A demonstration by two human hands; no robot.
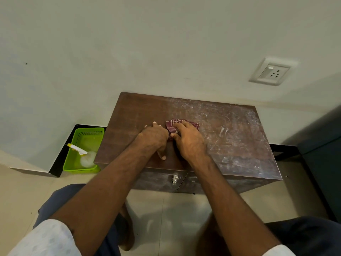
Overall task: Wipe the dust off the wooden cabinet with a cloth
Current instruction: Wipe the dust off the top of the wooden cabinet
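My right hand (190, 140) presses the soft, light cloth (181, 126) flat on the cabinet (230, 130); my left hand (154, 137) rests open beside it.

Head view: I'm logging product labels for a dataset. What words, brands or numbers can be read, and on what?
None can be read.
Spray bottle in the green basket: no legible label.
Wall socket: no readable marking.
Cloth: stitched pattern only.
Wooden cabinet: dust streaks, no text.

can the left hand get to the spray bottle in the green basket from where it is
Probably yes: the left hand rests on the cabinet top, and the spray bottle lies uncovered in the open green basket just left, nothing between.
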